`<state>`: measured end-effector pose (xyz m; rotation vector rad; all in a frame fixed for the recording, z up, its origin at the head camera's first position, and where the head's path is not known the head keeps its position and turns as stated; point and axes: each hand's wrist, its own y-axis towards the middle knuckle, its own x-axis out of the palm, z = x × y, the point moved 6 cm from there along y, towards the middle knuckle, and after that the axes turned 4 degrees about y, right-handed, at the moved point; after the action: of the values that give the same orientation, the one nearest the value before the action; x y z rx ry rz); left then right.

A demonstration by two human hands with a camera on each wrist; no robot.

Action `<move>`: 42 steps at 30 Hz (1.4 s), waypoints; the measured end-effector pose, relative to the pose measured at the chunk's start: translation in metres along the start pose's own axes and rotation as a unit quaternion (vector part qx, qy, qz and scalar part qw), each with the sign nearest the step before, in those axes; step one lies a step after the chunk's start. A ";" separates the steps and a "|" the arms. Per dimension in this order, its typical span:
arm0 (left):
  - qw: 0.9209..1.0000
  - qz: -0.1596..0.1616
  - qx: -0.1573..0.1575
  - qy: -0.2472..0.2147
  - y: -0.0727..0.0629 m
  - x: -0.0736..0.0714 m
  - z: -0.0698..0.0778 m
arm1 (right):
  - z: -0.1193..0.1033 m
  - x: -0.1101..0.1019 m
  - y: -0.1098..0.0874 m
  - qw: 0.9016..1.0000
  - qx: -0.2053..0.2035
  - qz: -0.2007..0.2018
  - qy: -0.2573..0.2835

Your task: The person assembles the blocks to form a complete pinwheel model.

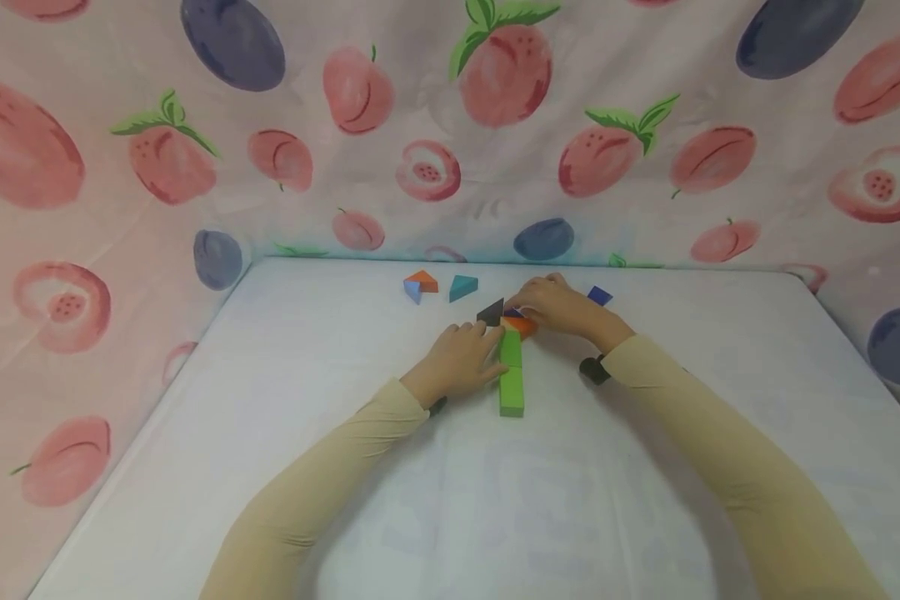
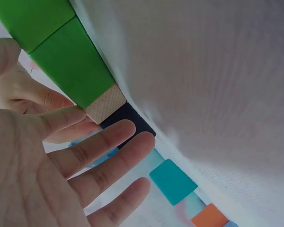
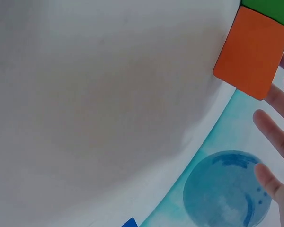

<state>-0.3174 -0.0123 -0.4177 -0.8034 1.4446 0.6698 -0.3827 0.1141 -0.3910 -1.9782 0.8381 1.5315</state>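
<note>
Two green blocks, a near one (image 1: 512, 396) and a far one (image 1: 510, 348), lie end to end in a row. An orange block (image 1: 523, 326) sits at the far end, beside a black triangular block (image 1: 491, 313). My left hand (image 1: 459, 360) lies along the row's left side with straight, spread fingers. Its thumb is at the green blocks, its index fingertip by a bare wood face (image 2: 106, 104), and other fingers reach the black block. Beyond the orange block, my right hand (image 1: 558, 307) pinches a blue block (image 1: 513, 313), mostly hidden by the fingers.
Behind the row lie a teal block (image 1: 462, 287), another orange block (image 1: 424, 279) and a light blue block (image 1: 412, 291). A separate blue block (image 1: 600, 295) is right of my right hand. Fruit-printed cloth (image 1: 427, 100) rises behind the white table (image 1: 345, 500).
</note>
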 end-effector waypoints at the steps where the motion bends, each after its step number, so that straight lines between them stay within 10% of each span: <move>1: 1.000 0.001 0.000 0.002 0.000 0.000 0.000 | -0.001 0.000 0.000 1.000 -0.001 0.000 0.000; 22: 1.000 0.005 0.003 0.005 0.001 0.001 0.000 | -0.004 0.000 0.005 1.000 -0.003 -0.010 0.003; 42: 1.000 -0.010 -0.005 0.003 0.002 0.002 0.000 | -0.005 -0.007 0.011 0.993 -0.006 0.014 -0.119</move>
<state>-0.3188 -0.0118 -0.4201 -0.8276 1.4386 0.6616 -0.3885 0.1040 -0.3833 -1.7524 0.7617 1.7503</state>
